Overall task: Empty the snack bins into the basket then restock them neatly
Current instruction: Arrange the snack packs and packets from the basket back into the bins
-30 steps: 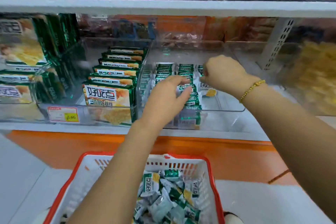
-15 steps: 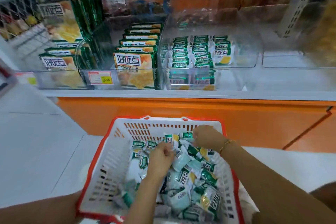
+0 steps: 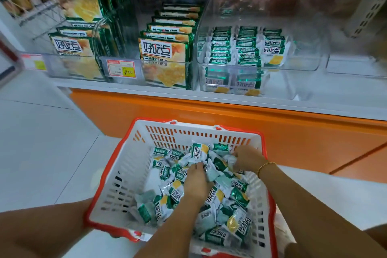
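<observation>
A white basket with a red rim (image 3: 117, 176) sits low in front of me, filled with several small green-and-white snack packets (image 3: 211, 197). My left hand (image 3: 196, 182) is dug into the middle of the pile, its fingers curled down around packets. My right hand (image 3: 248, 159), with a gold bead bracelet at the wrist, pinches a white packet at the basket's far right. On the shelf above, a clear bin (image 3: 303, 63) holds neat rows of the same packets (image 3: 234, 48) on its left side; its right side is bare.
Left of that bin, clear bins hold upright large green cracker bags (image 3: 165, 60), with a red and yellow price tag (image 3: 121, 68) in front. An orange shelf base (image 3: 293, 132) runs behind the basket. My knee (image 3: 41, 228) touches the basket's left rim. White floor lies to the left.
A second ago both hands were up at the clear bin's packets. They dropped into the basket half a second ago and now dig among the loose packets; the view has tilted down and closer.
</observation>
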